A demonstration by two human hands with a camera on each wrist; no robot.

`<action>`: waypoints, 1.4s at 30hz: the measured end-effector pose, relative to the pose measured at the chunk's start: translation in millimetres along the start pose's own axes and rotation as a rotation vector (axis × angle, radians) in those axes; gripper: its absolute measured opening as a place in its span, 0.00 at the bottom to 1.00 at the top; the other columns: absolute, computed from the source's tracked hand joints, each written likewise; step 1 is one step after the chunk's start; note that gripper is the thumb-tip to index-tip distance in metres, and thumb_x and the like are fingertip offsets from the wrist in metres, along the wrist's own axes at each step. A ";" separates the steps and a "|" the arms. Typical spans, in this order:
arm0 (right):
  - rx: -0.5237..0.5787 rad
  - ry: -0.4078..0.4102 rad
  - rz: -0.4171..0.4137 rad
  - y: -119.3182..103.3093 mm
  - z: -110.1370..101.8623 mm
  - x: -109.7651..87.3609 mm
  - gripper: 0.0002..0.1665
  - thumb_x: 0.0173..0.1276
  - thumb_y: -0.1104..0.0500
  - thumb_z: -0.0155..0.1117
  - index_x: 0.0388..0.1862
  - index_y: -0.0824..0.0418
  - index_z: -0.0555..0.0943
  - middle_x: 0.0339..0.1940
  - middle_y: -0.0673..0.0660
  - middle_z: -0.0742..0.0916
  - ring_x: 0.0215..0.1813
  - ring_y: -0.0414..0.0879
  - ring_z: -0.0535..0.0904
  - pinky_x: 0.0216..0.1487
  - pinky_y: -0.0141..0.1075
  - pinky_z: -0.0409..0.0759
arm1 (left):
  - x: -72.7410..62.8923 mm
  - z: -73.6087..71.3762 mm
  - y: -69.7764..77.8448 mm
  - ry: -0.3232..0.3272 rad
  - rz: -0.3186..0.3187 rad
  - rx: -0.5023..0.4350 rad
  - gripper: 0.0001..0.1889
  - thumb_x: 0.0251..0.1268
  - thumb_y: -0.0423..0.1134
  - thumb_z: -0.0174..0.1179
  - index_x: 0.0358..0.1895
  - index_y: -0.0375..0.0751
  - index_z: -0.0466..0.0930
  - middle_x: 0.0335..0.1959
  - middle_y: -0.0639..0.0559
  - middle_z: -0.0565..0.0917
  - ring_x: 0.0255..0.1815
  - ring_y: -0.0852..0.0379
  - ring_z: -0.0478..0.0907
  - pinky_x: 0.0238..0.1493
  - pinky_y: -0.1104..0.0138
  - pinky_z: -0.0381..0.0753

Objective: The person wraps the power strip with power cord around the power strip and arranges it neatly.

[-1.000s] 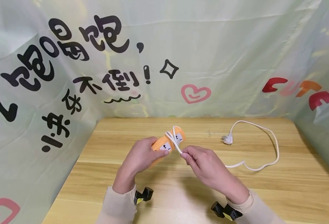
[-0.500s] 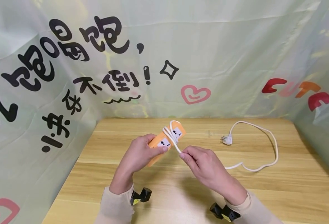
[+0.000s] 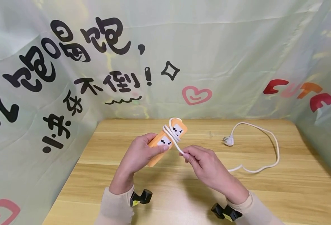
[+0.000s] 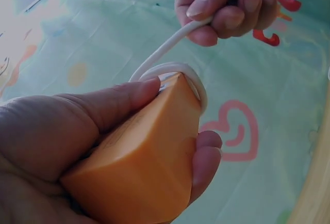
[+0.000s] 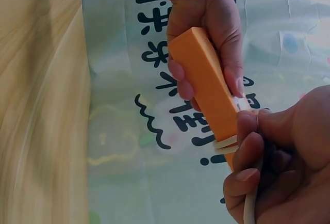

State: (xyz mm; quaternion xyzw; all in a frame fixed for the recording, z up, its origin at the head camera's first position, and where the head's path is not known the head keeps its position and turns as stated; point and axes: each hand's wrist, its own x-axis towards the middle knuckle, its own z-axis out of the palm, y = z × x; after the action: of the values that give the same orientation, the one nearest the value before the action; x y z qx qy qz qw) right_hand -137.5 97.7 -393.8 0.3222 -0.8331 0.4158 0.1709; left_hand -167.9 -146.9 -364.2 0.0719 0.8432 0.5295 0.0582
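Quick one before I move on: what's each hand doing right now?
Left hand: closed, holding the orange power strip.
Right hand: closed, pinching the white cord.

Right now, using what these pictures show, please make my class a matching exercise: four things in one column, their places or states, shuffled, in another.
Things
1. Long orange power strip
2. White pronged plug
3. Right hand
4. Pink outlined heart

Places or states
A. Pinching the white, round cable
B. On the pale green fabric backdrop
C. Gripped by the left hand
D. Lying on the wood-grain table

Pairs: 1-C; 2-D; 3-A; 4-B
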 end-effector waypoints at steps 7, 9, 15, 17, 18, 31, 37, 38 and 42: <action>-0.034 -0.031 0.084 4.5 -5.1 2.7 0.09 0.78 0.61 0.65 0.37 0.49 0.84 0.24 0.40 0.74 0.26 0.31 0.68 0.28 0.30 0.71 | -0.3 -1.1 0.0 -0.061 0.020 -0.091 0.18 0.63 0.46 0.76 0.52 0.43 0.88 0.36 0.46 0.87 0.31 0.53 0.84 0.35 0.61 0.84; -0.059 -0.033 0.136 6.3 -7.1 4.1 0.12 0.79 0.57 0.65 0.32 0.47 0.81 0.21 0.39 0.70 0.24 0.32 0.63 0.26 0.30 0.66 | -0.4 -2.0 -0.2 -0.090 0.021 -0.140 0.17 0.64 0.45 0.75 0.53 0.42 0.88 0.36 0.45 0.88 0.31 0.52 0.85 0.35 0.62 0.85; -0.056 -0.057 0.275 11.1 -12.6 6.5 0.20 0.76 0.48 0.68 0.23 0.48 0.76 0.17 0.40 0.65 0.21 0.33 0.60 0.23 0.31 0.62 | -1.2 -6.0 -0.2 -0.149 0.045 -0.224 0.18 0.66 0.42 0.74 0.57 0.44 0.86 0.40 0.44 0.88 0.35 0.51 0.86 0.37 0.62 0.86; -0.036 -0.083 0.299 13.9 -14.8 7.2 0.21 0.77 0.47 0.68 0.23 0.48 0.76 0.17 0.41 0.66 0.21 0.34 0.61 0.24 0.31 0.62 | -0.8 -7.5 -0.8 -0.158 0.043 -0.224 0.18 0.66 0.42 0.74 0.57 0.46 0.86 0.41 0.44 0.88 0.36 0.50 0.85 0.37 0.61 0.86; -0.018 -0.102 0.306 15.5 -16.3 7.6 0.19 0.77 0.48 0.67 0.24 0.49 0.77 0.18 0.41 0.67 0.22 0.34 0.62 0.24 0.31 0.63 | -0.2 -8.3 -1.5 -0.161 0.043 -0.222 0.18 0.66 0.43 0.74 0.57 0.47 0.86 0.42 0.44 0.87 0.37 0.50 0.85 0.37 0.61 0.86; -0.195 -0.122 0.366 34.1 -23.0 10.2 0.27 0.78 0.41 0.63 0.20 0.50 0.74 0.16 0.43 0.67 0.20 0.39 0.61 0.25 0.34 0.62 | 2.6 -14.1 -9.7 -0.254 0.023 -0.314 0.21 0.67 0.38 0.73 0.62 0.44 0.84 0.45 0.40 0.87 0.39 0.44 0.87 0.42 0.55 0.89; -0.120 -0.186 0.329 37.9 -28.4 10.6 0.17 0.83 0.51 0.59 0.31 0.51 0.84 0.22 0.44 0.75 0.26 0.38 0.68 0.31 0.34 0.70 | 2.0 -16.6 -11.0 -0.294 0.041 -0.414 0.22 0.69 0.34 0.70 0.64 0.37 0.81 0.45 0.40 0.87 0.39 0.46 0.88 0.42 0.54 0.90; -0.083 -0.204 0.319 38.1 -30.4 10.4 0.13 0.83 0.55 0.59 0.36 0.51 0.86 0.24 0.44 0.78 0.28 0.38 0.71 0.32 0.35 0.72 | 1.6 -17.4 -11.2 -0.304 0.050 -0.423 0.22 0.68 0.34 0.69 0.64 0.35 0.81 0.44 0.41 0.87 0.39 0.47 0.88 0.42 0.55 0.90; -0.139 -0.212 0.281 39.5 -34.5 10.6 0.14 0.81 0.52 0.62 0.31 0.51 0.83 0.22 0.43 0.75 0.26 0.38 0.69 0.30 0.34 0.69 | -1.2 -19.8 -11.2 -0.386 0.122 -0.381 0.22 0.67 0.32 0.70 0.63 0.33 0.81 0.43 0.42 0.88 0.36 0.50 0.87 0.39 0.61 0.89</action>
State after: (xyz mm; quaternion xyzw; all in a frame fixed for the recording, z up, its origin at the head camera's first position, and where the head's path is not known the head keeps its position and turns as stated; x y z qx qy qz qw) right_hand -171.5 138.8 -390.4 0.2322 -0.9099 0.3409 0.0445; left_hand -170.9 -169.4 -365.7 0.2100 0.6958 0.6577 0.1980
